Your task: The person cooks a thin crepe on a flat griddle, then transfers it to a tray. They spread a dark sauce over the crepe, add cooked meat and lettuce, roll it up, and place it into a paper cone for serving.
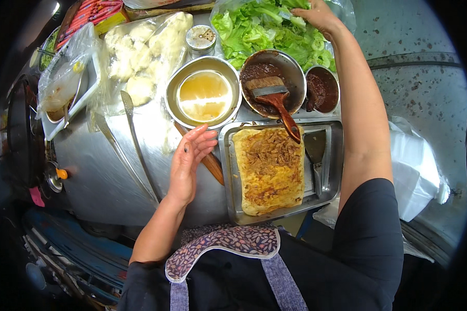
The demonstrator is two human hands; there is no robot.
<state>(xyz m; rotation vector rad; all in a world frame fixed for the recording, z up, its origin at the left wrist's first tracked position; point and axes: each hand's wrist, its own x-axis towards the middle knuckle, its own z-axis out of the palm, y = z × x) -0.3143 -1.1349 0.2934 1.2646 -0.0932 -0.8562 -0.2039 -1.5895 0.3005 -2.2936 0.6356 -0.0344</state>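
- The floral apron [228,242] lay nearest the camera, over a dark top.
- The left hand [187,163] hung near the bowl of yellow liquid [170,96], its grip empty, with fingers slightly bent and close together.
- The right hand [321,18] reached to the far side, its fingers at the torn lettuce [267,31] in a clear plastic bag [349,14]; leaves hid the fingertips, so whether its grip pinched any could not be told.
- The flatbread [272,194], strewn with shredded filling [267,153] over its far half, lay in a metal tray [333,168] on the bench [88,171], beside a metal scraper [317,150].
- The basting brush [277,101] leaned in the sauce bowl [295,72], its handle over the flatbread's far edge.
- Good handling probably called for a loose handful, lifted without crushing, and a forearm kept off the sauce cup [324,90] and brush handle; the left palm seemed free to steady the bag.
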